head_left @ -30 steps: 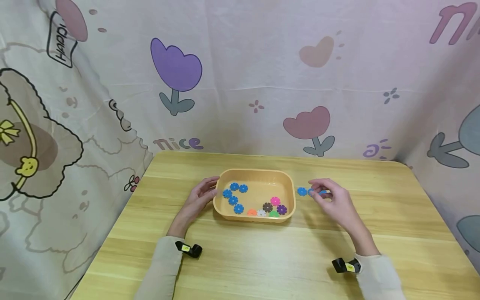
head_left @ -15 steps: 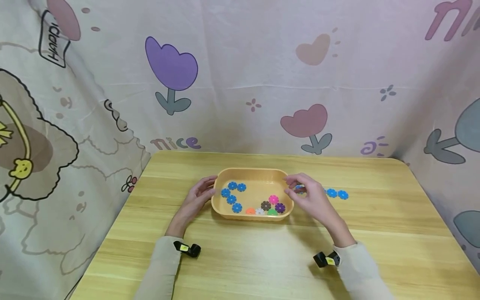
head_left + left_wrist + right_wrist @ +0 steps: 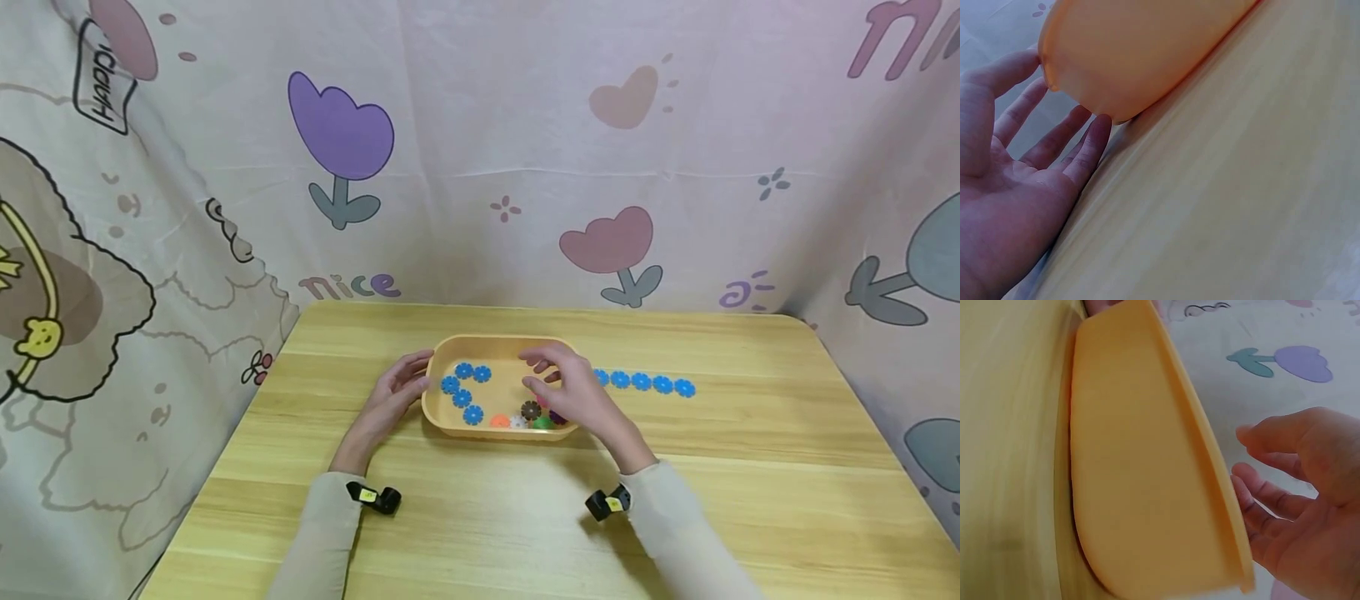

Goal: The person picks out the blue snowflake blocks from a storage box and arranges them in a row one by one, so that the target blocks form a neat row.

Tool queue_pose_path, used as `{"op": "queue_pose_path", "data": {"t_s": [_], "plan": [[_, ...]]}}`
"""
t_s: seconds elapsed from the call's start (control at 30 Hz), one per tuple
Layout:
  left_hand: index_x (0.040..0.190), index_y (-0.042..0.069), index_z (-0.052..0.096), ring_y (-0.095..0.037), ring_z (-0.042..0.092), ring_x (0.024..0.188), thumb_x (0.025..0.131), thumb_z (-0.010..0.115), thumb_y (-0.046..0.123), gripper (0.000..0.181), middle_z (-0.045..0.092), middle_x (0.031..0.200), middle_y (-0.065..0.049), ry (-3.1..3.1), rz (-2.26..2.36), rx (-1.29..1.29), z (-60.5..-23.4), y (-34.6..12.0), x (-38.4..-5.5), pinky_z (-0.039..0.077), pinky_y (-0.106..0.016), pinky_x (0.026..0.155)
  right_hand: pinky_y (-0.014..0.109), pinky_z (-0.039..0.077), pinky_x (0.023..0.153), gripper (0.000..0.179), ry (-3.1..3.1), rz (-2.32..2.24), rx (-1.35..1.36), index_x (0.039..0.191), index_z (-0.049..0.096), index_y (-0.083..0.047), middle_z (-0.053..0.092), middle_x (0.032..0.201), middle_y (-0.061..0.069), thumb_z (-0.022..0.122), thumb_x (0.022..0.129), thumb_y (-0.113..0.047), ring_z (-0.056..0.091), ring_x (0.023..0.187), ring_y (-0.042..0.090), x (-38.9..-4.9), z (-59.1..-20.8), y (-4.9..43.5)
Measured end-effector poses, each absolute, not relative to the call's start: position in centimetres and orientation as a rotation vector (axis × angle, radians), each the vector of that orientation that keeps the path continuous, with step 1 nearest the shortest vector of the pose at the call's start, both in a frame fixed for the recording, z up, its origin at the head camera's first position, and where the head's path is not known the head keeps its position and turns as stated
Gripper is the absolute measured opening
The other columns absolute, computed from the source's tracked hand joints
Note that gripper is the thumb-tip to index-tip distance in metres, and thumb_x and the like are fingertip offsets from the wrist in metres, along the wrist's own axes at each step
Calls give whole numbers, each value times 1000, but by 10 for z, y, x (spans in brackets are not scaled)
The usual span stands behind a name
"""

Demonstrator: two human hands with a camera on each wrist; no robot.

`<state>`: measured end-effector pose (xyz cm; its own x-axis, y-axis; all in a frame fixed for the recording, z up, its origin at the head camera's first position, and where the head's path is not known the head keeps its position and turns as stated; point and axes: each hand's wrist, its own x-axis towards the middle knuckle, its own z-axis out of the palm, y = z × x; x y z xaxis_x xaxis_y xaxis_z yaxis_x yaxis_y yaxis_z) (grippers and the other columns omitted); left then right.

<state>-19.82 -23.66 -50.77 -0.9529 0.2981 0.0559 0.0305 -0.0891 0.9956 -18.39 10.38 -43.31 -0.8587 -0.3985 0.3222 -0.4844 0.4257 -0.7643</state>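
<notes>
A yellow plastic tray (image 3: pixel 504 392) stands on the table. Blue snowflake-shaped discs (image 3: pixel 462 398) lie in its left part. Orange (image 3: pixel 500 421), white (image 3: pixel 518 422), brown (image 3: pixel 531 410) and green (image 3: pixel 542 422) discs lie near its front right; pink and purple ones are partly hidden by my right hand. My left hand (image 3: pixel 392 402) rests against the tray's left end, its extended fingers touching the outer wall in the left wrist view. Over the tray's right half hovers my right hand (image 3: pixel 577 392), fingers apart; no disc shows between them.
A row of several blue discs (image 3: pixel 641 381) lies on the wooden table (image 3: pixel 495 517) right of the tray; my right hand partly covers its left end. A patterned cloth (image 3: pixel 465 125) hangs behind and beside the table.
My right hand has moved left from the blue row, past the tray's right rim, to above the inside of the tray, uncovering most of the row. The left hand stays at the tray.
</notes>
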Motion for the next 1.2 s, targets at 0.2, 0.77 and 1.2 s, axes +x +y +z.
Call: {"op": "queue_pose_path", "data": {"t_s": [0.2,0.77,1.2], "plan": [[152,8,45,-33,48,137,104,62,14,52,44,154,-18,1986,2158,347,-505,-236,-198,51,-33,104,43,62,77,33,-2606,1356,863,124,69,-2,70,111,14,76,92,-7,67,96,28,-196,-436,83],[152,8,46,-34,47,138,104,63,15,52,44,154,-18,2004,2148,349,-508,-237,-200,51,-33,104,43,57,91,34,-2869,1276,886,124,67,6,69,120,19,75,92,-2,66,105,33,-230,-451,40],[152,10,46,-35,48,138,104,63,17,51,44,155,-17,2022,2124,331,-506,-238,-199,51,-34,104,42,56,94,35,-2969,1049,917,124,68,5,68,117,17,75,90,-1,64,107,31,-230,-459,24]]}}
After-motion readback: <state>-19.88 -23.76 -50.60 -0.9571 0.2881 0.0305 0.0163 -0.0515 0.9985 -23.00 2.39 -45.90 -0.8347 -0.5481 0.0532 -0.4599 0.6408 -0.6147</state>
